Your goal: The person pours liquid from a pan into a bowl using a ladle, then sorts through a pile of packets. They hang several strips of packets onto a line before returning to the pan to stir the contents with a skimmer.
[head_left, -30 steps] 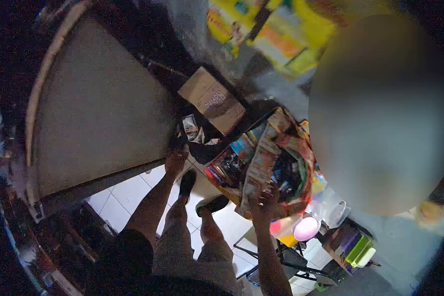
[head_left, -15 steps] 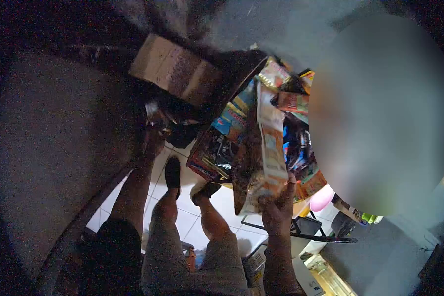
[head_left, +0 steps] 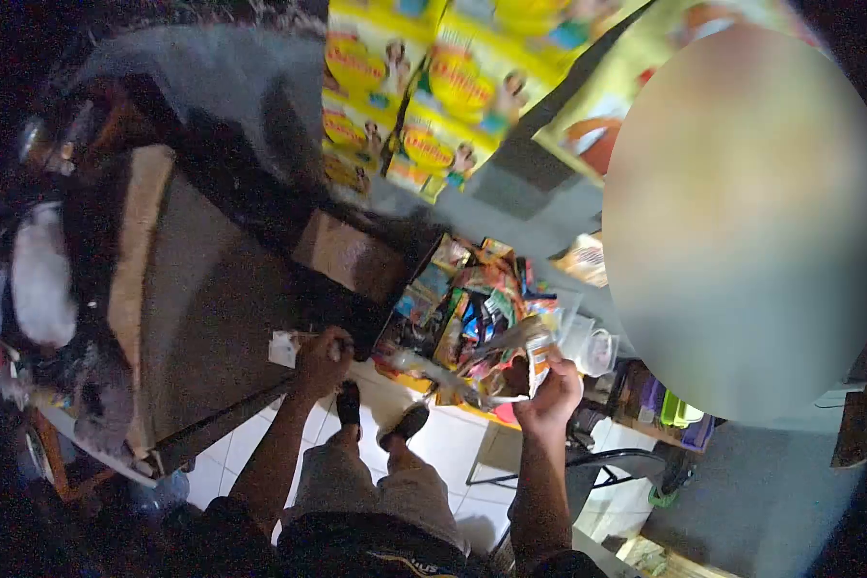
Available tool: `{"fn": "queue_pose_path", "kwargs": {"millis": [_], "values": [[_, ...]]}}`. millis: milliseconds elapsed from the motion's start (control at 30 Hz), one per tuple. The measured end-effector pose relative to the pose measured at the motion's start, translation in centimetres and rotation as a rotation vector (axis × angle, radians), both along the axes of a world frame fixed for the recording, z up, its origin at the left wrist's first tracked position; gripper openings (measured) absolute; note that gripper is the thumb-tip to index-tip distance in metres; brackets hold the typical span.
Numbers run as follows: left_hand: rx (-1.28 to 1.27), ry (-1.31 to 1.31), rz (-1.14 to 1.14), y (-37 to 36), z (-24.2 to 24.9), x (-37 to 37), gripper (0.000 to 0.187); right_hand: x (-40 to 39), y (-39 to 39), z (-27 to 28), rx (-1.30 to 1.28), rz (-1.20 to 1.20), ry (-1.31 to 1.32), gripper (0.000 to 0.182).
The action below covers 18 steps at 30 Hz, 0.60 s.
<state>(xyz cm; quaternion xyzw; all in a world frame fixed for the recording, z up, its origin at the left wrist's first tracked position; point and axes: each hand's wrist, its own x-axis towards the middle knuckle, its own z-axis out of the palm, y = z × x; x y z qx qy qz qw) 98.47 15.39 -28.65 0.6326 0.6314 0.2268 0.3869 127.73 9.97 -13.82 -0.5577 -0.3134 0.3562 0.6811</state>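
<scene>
My right hand (head_left: 549, 390) grips an open plastic packet (head_left: 538, 358) with orange and white print, its clear part stretching left over the front of a box. That box (head_left: 390, 361) holds several colourful sachets (head_left: 491, 313). My left hand (head_left: 324, 361) is closed near the dark edge of a large panel, beside a small white item (head_left: 284, 349); what it holds, if anything, is too small to make out.
Yellow printed packs (head_left: 458, 82) hang or stand at the top. A cardboard box (head_left: 349, 252) lies left of the sachets. A clear plastic container (head_left: 599, 352) is at the right, a black stool (head_left: 617, 464) below it. A large dark panel (head_left: 212, 318) fills the left.
The view has risen and pulled back, bringing the yellow packs into sight. My right hand has shifted the packet away from the sachets toward the box's front right. My left hand has moved lower.
</scene>
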Motion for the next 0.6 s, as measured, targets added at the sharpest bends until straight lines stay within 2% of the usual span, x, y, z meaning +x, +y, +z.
{"fn": "queue_pose_path", "kwargs": {"millis": [33,67,133,167,200,233,267,367,400,433,467,533,600], "values": [[0.006,-0.076,-0.133,0.3,2.6,0.4,0.028,1.0,-0.1,2.1,-0.185,0.073,0.716,0.042],[0.0,-0.148,-0.267,-0.3,5.1,0.7,0.03,1.5,-0.9,3.0,-0.195,0.157,0.739,0.038],[0.006,-0.074,-0.274,-0.7,11.4,2.5,0.035,1.5,-2.2,5.9,-0.258,0.215,0.73,0.035],[-0.085,-0.174,-0.275,-1.5,13.9,3.5,0.039,2.3,-3.2,6.4,-0.231,0.335,0.826,0.034],[-0.175,-0.274,-0.274,-1.5,15.9,4.3,0.043,2.7,-2.7,8.0,-0.21,0.458,0.924,0.034],[-0.283,-0.249,-0.269,-1.6,16.6,4.8,0.051,2.4,-2.7,9.8,-0.25,0.385,0.889,0.031],[-0.252,-0.243,-0.248,-1.6,17.2,5.5,0.051,2.9,-2.8,11.1,-0.271,0.433,0.917,0.029],[0.14,0.06,-0.503,-3.6,16.4,8.3,0.067,4.3,-3.1,14.6,-0.252,0.601,0.888,0.026],[0.147,0.063,-0.498,-5.6,16.0,10.6,0.067,4.5,-4.0,16.6,-0.24,0.635,0.825,0.026],[0.324,0.099,-0.45,-6.6,15.0,12.6,0.068,5.0,-4.1,17.2,-0.162,0.803,0.939,0.028],[0.506,0.136,-0.394,-7.1,14.0,14.1,0.069,5.0,-4.8,18.9,-0.15,0.811,0.931,0.028],[0.518,0.12,-0.378,-5.3,11.2,16.0,0.062,4.4,-6.2,22.9,-0.165,0.688,0.777,0.03],[0.49,0.083,-0.365,-3.6,7.3,17.9,0.05,6.0,-7.1,24.0,-0.12,0.736,0.845,0.033]]}}
